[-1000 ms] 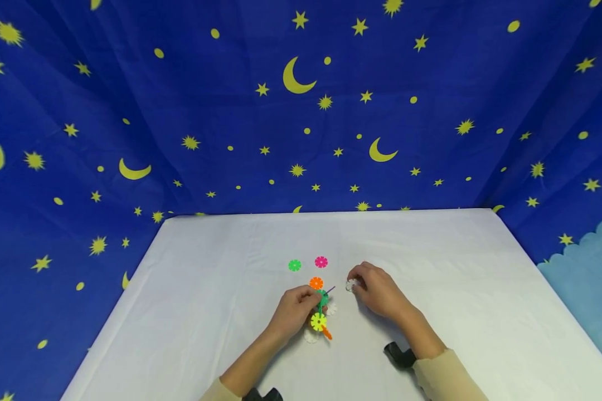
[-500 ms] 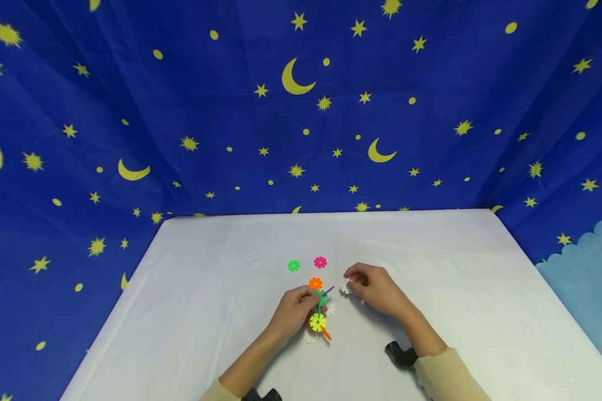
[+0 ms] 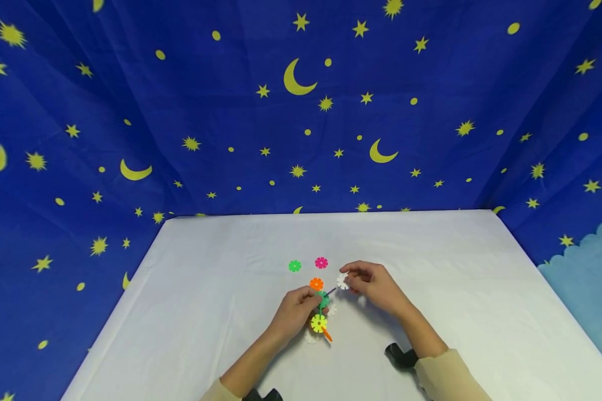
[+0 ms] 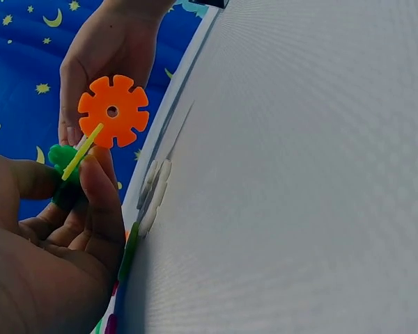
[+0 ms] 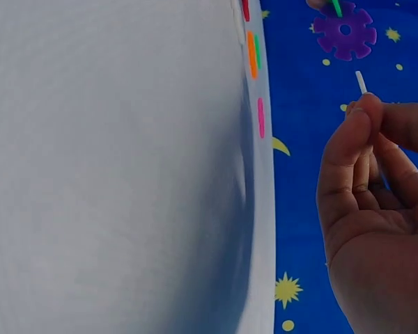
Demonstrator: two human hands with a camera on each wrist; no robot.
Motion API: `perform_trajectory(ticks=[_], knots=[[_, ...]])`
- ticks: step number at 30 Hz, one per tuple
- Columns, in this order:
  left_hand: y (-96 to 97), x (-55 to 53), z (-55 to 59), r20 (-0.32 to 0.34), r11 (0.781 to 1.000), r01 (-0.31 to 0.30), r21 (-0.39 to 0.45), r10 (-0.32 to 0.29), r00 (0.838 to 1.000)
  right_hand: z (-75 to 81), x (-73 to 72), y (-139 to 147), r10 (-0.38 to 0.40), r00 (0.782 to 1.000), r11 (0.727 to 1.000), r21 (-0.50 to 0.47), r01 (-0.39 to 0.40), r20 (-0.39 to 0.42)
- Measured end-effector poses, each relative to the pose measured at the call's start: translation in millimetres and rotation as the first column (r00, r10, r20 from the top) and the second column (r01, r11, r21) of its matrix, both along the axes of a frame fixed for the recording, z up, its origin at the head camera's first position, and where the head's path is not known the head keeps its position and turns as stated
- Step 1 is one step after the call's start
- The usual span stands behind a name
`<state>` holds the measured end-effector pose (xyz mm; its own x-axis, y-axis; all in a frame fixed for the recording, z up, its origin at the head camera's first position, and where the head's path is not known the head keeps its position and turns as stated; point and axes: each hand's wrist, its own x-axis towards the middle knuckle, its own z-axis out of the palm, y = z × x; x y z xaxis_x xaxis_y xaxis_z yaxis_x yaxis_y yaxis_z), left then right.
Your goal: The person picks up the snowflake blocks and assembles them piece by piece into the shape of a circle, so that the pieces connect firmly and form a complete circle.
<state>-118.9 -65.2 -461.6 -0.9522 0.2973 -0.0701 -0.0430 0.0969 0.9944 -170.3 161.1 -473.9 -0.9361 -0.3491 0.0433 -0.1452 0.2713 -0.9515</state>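
My left hand [image 3: 292, 312] pinches a joined chain of notched plastic discs. In it are a green disc [image 3: 323, 301], a yellow disc [image 3: 318, 323], an orange disc [image 4: 129, 104] and a purple disc [image 5: 345, 43]. The purple one sticks out edge-on toward the right in the head view. Between thumb and fingertips, my right hand [image 3: 376, 287] holds a white notched disc [image 3: 342, 281] above the table. Seen from the right wrist, this white disc is edge-on and a small gap separates it from the purple disc. The left fingers partly hide the green disc.
Beyond the hands lie a loose green disc [image 3: 294, 266], a pink disc [image 3: 321, 262] and an orange disc [image 3: 316, 284] on the white table [image 3: 221, 278]. White discs [image 3: 311, 336] lie under the chain. A blue star-patterned curtain [image 3: 241, 111] stands behind the table.
My right hand has shifted slightly left and raised the white disc, bringing it close to the purple disc. The left hand and its chain stay nearly still.
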Motion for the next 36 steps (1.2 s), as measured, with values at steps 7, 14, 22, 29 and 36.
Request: perform_trajectory(ticks=[7, 14, 22, 29, 36], knots=[[0.8, 2.4, 4.6, -0.011, 1.000, -0.001, -0.014, 0.000, 1.000, 3.6, 2.4, -4, 0.010, 1.000, 1.000, 0.005, -0.010, 0.020], [0.5, 1.9, 3.2, -0.011, 1.000, 0.014, -0.021, -0.014, 1.000, 21.6, 11.2, -9, 0.023, 0.998, 1.000, 0.001, -0.023, 0.051], [0.2, 2.0, 3.0, -0.006, 1.000, 0.014, -0.014, -0.014, 1.000, 39.3, 19.4, -13, 0.028, 0.999, 1.000, 0.008, -0.029, 0.043], [0.3, 3.8, 5.6, -0.018, 1.000, 0.023, 0.021, -0.023, 1.000, 28.1, 14.7, -12, 0.046, 0.996, 0.999, -0.008, -0.045, 0.079], [0.4, -1.1, -6.9, 0.000, 1.000, 0.022, -0.023, -0.022, 1.000, 3.3, 5.6, -9, 0.034, 0.997, 0.999, 0.000, -0.034, 0.064]])
